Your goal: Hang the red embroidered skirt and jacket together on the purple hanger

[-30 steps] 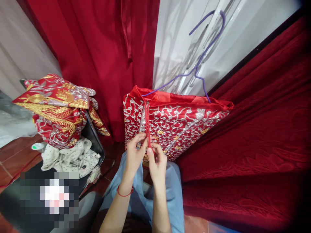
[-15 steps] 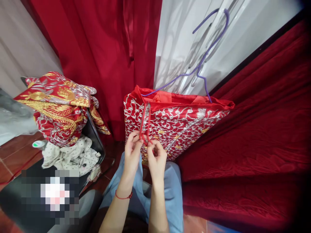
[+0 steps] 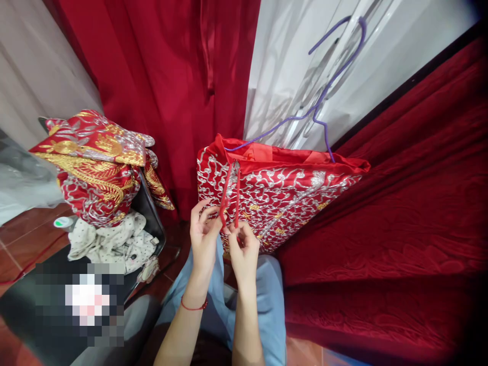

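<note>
A red embroidered skirt [image 3: 282,203] with silver and gold thread hangs in front of me from a purple hanger [image 3: 320,99]. From its waistband come two red drawstring ends [image 3: 238,195], hanging down to my hands. My left hand [image 3: 204,236] pinches one of them between thumb and finger, its other fingers loosely bent. Close beside it, my right hand [image 3: 245,249] has thumb and fingers closed on the other end. The hands almost touch at the fingertips, and the short stretch of cord between them is partly hidden.
To the left stands a black chair [image 3: 41,315]. A red and gold embroidered garment [image 3: 99,157] drapes over its back, above a dotted cream cloth [image 3: 110,239]. Behind hang red curtains [image 3: 171,76] and white fabric [image 3: 278,61]; dark red velvet cloth [image 3: 400,213] fills the right side.
The fingers of my left hand have opened out a little and shifted left. The drawstring ends are still held, and the view has moved slightly.
</note>
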### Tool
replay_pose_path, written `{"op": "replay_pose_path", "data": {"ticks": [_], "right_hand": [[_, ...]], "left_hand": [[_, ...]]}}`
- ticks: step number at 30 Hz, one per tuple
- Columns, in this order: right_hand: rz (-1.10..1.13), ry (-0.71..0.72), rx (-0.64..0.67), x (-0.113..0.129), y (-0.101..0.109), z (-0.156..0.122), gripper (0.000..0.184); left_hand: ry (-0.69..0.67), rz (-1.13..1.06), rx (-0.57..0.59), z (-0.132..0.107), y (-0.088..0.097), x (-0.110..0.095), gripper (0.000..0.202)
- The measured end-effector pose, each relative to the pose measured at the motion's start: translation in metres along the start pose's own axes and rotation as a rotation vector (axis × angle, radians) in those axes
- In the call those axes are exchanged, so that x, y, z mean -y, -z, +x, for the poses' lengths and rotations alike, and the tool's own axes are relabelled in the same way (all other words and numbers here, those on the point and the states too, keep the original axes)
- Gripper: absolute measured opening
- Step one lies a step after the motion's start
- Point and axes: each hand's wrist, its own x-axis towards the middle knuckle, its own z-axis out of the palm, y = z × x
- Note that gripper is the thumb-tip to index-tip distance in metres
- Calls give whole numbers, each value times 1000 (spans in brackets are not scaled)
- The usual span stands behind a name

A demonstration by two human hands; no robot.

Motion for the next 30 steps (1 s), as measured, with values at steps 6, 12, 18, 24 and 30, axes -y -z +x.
{"op": "replay_pose_path", "data": {"ticks": [6,12,18,24,30], "right_hand": [[-37,8,-33,-3,3,2,20],[-63,41,-19,-1,4,3,20],[-89,47,-37,-4,6,2,22],[16,113,-26,3,21,20,15],[-68,151,167,20,38,51,20]], "left_hand": [[-31,-42,85,2,6,6,33],[-9,101,203,0,12,3,45],[-24,116,74,2,12,10,29],[-158,344,42,22,36,10,22],[-418,490,-6,46,44,-6,21]]}}
